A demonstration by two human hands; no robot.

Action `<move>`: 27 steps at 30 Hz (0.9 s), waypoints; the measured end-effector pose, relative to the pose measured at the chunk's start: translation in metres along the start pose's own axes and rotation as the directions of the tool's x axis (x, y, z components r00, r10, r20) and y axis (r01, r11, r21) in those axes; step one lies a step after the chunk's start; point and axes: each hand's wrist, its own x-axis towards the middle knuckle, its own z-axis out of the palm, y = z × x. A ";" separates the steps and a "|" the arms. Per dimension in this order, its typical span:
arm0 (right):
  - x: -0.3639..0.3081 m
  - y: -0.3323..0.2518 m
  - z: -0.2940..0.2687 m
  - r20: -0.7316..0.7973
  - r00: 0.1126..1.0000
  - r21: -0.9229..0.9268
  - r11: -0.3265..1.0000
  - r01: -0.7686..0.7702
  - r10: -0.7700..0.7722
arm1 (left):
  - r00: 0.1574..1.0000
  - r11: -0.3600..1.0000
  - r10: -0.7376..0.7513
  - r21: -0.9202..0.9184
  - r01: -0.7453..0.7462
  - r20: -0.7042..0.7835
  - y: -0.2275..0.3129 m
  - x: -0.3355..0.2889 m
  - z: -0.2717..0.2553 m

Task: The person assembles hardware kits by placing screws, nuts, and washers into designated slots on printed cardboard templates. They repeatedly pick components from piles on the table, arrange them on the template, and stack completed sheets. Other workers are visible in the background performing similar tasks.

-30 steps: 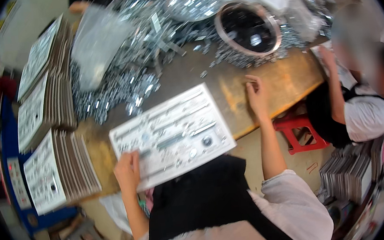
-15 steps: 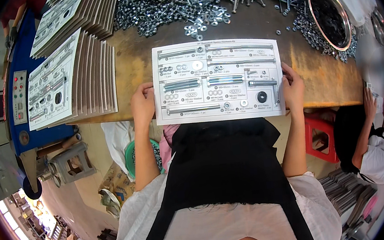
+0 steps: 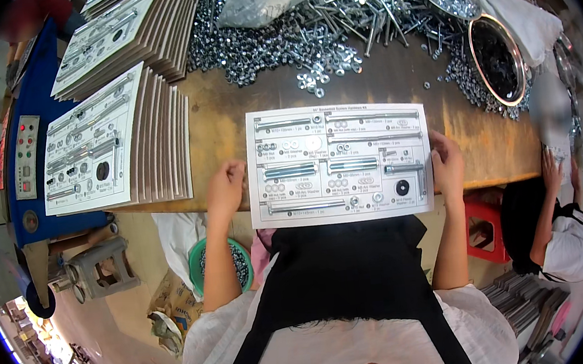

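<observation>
A white rectangular card (image 3: 345,216) lies at the table's near edge, directly before me. Bolts, nuts and washers show on it in boxed sections with small labels; I cannot tell which are printed and which are real. My right hand (image 3: 447,160) is closed at the card's right edge, its fingertips against that edge. Beside the left edge, a small gap away, my left hand (image 3: 226,185) has its fingers curled together, with nothing seen in them. Farther off on the table lies a heap of nuts (image 3: 242,52), with loose washers (image 3: 326,68) at its near side.
Stacks of similar cards (image 3: 116,140) stand at the left. Behind lie long bolts (image 3: 387,12) and a clear plastic bag (image 3: 265,0). Round dishes (image 3: 476,63) of small parts are at the right. Below are a green basin (image 3: 244,276) and a red stool (image 3: 494,235). Another person sits at right.
The view has tilted up, so the table and card sit lower in the picture. My left hand has come slightly away from the card's edge; my right hand stays at its side.
</observation>
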 end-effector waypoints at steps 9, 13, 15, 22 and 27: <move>0.144 -0.131 0.148 0.017 0.919 0.060 0.918 0.393 -0.395 | 0.848 0.937 0.350 0.154 -0.315 -0.399 0.037 0.197 0.033; 0.179 -0.121 0.168 0.177 0.943 -0.109 0.947 0.302 -0.281 | 0.839 0.905 0.425 0.151 -0.397 -0.340 0.039 0.184 0.047; 0.174 -0.136 0.160 0.232 0.928 -0.230 0.910 0.344 -0.293 | 0.891 0.936 0.343 0.034 -0.350 -0.296 0.043 0.161 0.037; 0.134 -0.183 0.175 0.281 0.899 0.030 0.939 0.341 -0.336 | 0.895 0.924 0.350 -0.056 -0.379 -0.277 0.038 0.147 0.032; 0.103 -0.192 0.227 0.373 0.790 -0.021 0.847 0.532 -0.487 | 0.859 0.901 0.423 0.032 -0.432 -0.288 0.044 0.142 0.029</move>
